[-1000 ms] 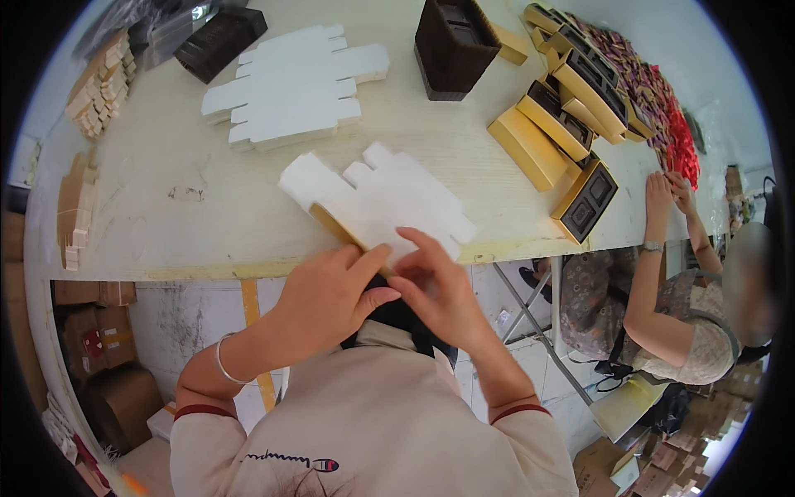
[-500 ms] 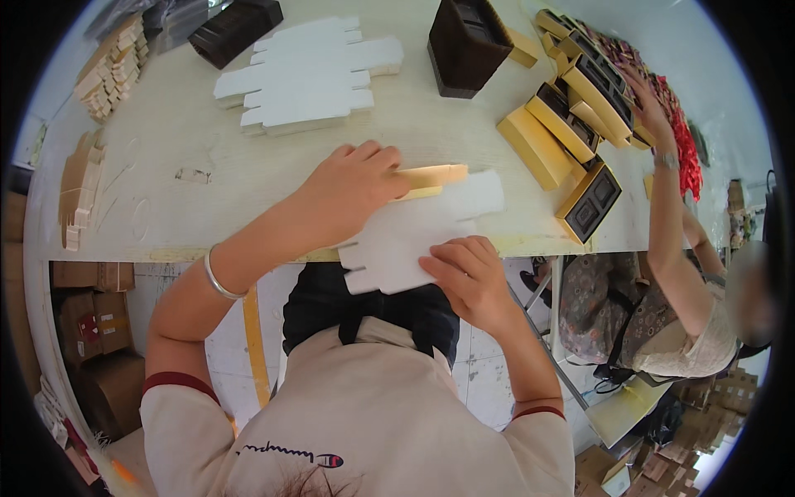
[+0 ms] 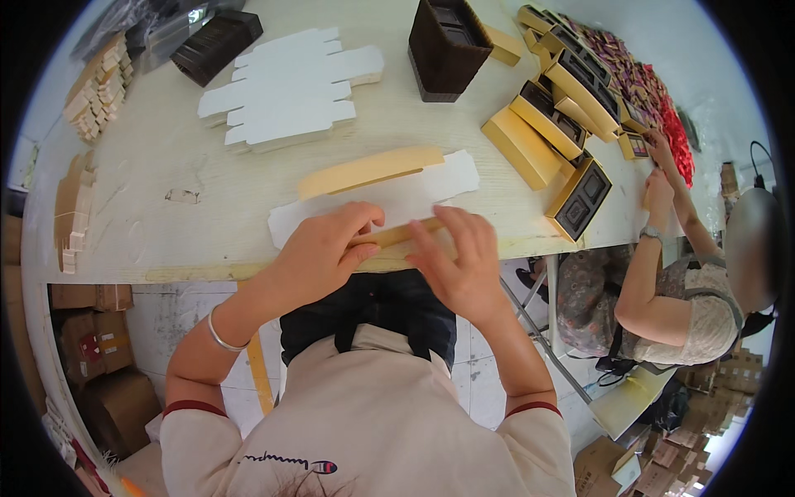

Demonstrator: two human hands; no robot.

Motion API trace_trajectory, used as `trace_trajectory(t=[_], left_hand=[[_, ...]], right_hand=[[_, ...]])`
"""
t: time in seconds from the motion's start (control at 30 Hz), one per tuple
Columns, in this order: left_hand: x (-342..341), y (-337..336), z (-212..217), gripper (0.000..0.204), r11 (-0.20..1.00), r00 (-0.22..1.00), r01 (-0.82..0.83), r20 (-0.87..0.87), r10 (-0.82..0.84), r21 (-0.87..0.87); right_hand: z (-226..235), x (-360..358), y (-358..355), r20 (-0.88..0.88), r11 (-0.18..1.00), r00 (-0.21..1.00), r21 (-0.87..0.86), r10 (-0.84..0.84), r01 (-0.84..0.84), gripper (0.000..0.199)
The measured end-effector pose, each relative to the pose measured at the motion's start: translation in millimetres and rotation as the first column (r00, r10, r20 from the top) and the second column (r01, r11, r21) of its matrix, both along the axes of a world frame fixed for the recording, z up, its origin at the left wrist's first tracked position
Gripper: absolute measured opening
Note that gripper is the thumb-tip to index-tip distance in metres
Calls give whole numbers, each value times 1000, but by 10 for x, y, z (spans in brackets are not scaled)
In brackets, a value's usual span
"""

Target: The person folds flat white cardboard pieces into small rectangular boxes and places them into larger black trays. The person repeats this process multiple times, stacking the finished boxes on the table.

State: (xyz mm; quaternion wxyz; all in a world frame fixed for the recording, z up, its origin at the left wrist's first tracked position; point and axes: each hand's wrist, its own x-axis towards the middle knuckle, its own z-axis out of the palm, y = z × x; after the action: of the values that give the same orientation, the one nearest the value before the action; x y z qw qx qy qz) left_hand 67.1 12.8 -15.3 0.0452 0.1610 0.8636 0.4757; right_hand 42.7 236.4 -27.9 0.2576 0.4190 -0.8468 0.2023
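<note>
A cardboard box blank (image 3: 389, 197), white inside and gold outside, lies at the table's front edge before me. Its far flap (image 3: 373, 170) is folded up, showing the gold side. My left hand (image 3: 319, 253) pinches the near flap at its left part, thumb below and fingers curled over. Farther right along that same flap, my right hand (image 3: 460, 257) grips it between thumb and fingers, slightly smeared by motion. The near flap shows a narrow gold strip between the two hands.
Beyond lies a stack of white blanks (image 3: 286, 87). Dark brown trays stand stacked (image 3: 447, 50) and lie sideways (image 3: 217, 48). Gold boxes with dark inserts (image 3: 580, 199) pile up at right, near a co-worker's hands (image 3: 660, 170). Folded card pieces (image 3: 74, 211) sit at left.
The blank has turned from white and flat to lying with its far flap raised. Both my hands have moved to its near flap. The co-worker's hands have come down toward the boxes.
</note>
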Motion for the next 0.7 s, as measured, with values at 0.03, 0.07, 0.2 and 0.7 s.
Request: trace_trajectory(t=[0.03, 0.07, 0.2, 0.7], left_hand=[[-21, -9, 14, 24, 1000, 997, -2, 77, 2, -2], [-68, -24, 49, 26, 1000, 988, -5, 154, 5, -4], [-24, -37, -74, 34, 995, 996, -29, -89, 21, -97], [195, 26, 7, 15, 892, 920, -35, -364, -148, -451]], right_hand=[[-14, 8, 2, 46, 1000, 999, 22, 4, -5, 51], [-24, 9, -4, 91, 999, 996, 44, 7, -11, 54], [12, 20, -64, 307, 993, 949, 66, 74, -99, 54], [97, -14, -80, 501, 974, 864, 171, 46, -150, 18]])
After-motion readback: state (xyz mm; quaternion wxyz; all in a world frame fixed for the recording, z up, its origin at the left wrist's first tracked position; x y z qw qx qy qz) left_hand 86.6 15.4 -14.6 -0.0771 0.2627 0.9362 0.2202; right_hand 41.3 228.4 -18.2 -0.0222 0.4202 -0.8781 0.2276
